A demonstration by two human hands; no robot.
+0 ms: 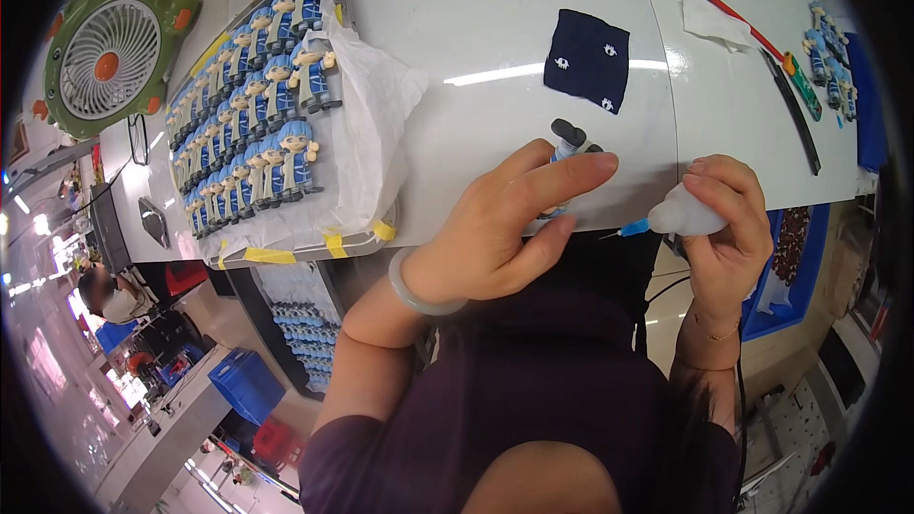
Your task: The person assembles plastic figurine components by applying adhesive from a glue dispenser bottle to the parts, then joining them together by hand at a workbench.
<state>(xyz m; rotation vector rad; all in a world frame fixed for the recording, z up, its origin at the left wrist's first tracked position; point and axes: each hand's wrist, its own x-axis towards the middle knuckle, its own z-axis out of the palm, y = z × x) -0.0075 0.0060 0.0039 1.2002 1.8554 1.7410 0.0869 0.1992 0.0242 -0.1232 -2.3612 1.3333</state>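
Note:
My left hand (pixel 528 214), with a pale bangle on its wrist, is closed around a small blue figurine (pixel 568 138). The figurine's dark shoes stick out beyond my fingers, and most of its body is hidden by them. In my right hand (pixel 728 219) is a white squeeze bottle (pixel 687 213) with a blue needle tip, pointing left toward the figurine; tip and figurine look apart. Just beyond my left hand lies a dark navy cloth (pixel 587 61) with small white prints.
A tray (pixel 358 244) lined with white sheet holds rows of blue-haired figurines (pixel 295 148) at left. A green fan (pixel 107 62) stands beyond it. At right lie a red-handled brush (pixel 728 14), a green-handled tool (pixel 802 88), a black strip (pixel 792 114) and more figurines (pixel 828 67).

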